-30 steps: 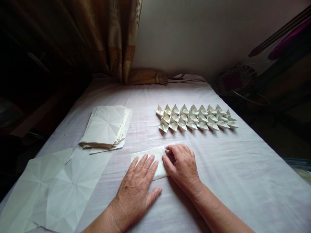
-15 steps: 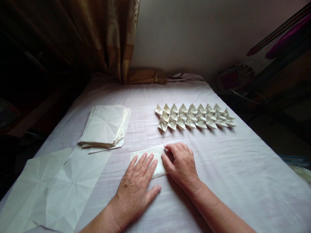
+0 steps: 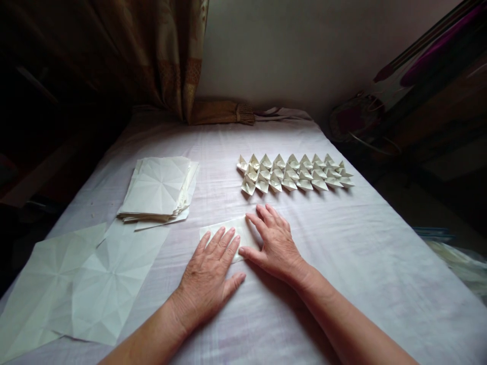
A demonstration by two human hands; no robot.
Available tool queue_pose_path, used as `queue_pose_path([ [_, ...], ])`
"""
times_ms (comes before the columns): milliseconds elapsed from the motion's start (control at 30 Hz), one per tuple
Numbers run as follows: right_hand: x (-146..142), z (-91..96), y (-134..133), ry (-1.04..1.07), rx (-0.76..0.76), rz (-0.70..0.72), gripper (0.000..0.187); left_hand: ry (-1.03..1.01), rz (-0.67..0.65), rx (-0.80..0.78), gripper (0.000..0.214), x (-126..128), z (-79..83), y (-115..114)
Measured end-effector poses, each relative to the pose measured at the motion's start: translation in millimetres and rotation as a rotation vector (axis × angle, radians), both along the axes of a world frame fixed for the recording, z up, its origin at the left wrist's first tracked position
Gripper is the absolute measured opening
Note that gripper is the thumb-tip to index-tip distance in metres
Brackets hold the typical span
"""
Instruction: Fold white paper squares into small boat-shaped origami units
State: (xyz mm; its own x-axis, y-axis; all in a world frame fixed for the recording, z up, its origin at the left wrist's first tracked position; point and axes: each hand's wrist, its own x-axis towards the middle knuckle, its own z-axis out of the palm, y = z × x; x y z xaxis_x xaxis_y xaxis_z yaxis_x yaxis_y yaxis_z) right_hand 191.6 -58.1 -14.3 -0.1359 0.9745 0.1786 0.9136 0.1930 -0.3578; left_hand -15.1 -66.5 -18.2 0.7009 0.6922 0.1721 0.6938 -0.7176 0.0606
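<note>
A folded white sheet of paper point(image 3: 248, 234) lies flat on the cloth, partly hidden under my hands. My left hand point(image 3: 211, 271) rests on its left part with the fingers stretched out and the thumb apart on the cloth. At the paper's right end is my right hand point(image 3: 274, 246), thumb and fingers spread, with the thumb tip on the paper and the index fingertip at its upper right corner. Beyond my hands stand several small folded paper boats point(image 3: 292, 173), set in close rows with pointed tips up.
A stack of creased paper point(image 3: 160, 187) sits at the left. Nearer, creased sheets point(image 3: 112, 274) lie overlapping on the pale cloth point(image 3: 365, 284). A patterned curtain point(image 3: 167, 66) hangs at the back left, its tieback lying on the far edge. Plastic-wrapped items point(image 3: 456, 258) lie off the right edge.
My right hand has opened wider, its thumb sliding left over the paper and its fingers stretching forward. The left hand stays flat on the paper. The whole view has shifted slightly.
</note>
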Motion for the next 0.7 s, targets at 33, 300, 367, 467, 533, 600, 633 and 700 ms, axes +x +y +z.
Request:
queue_pose_path([
  [33, 1, 0.8, -1, -0.017, -0.023, 0.006, 0.072, -0.002, 0.0, 0.001, 0.063, 0, 0.1, 0],
  [300, 3, 6.6, -4, -0.062, -0.121, 0.025, 0.083, -0.011, 0.004, 0.002, 0.063, -1, -2.1, 0],
  [367, 4, 4.8, -5, -0.056, -0.117, 0.017, 0.083, -0.013, 0.005, -0.003, 0.063, -1, -2.5, 0],
  [467, 9, 0.2, -7, -0.043, -0.099, -0.001, 0.083, -0.02, 0.004, -0.008, 0.062, 0, -2.2, 1],
  [533, 15, -2.9, -9, -0.037, -0.089, -0.02, 0.082, -0.02, 0.004, -0.004, 0.063, 0, -1.6, 1],
  [600, 22, -4.8, -11, -0.035, -0.083, -0.043, 0.081, -0.017, 0.005, -0.001, 0.063, 0, -1.1, 1],
  [633, 26, -5.1, -11, -0.036, -0.086, -0.055, 0.08, -0.013, 0.007, -0.001, 0.063, 1, -0.9, 1],
  [700, 31, -4.1, -13, -0.038, -0.098, -0.074, 0.078, -0.005, 0.009, -0.002, 0.063, 1, -0.7, 1],
])
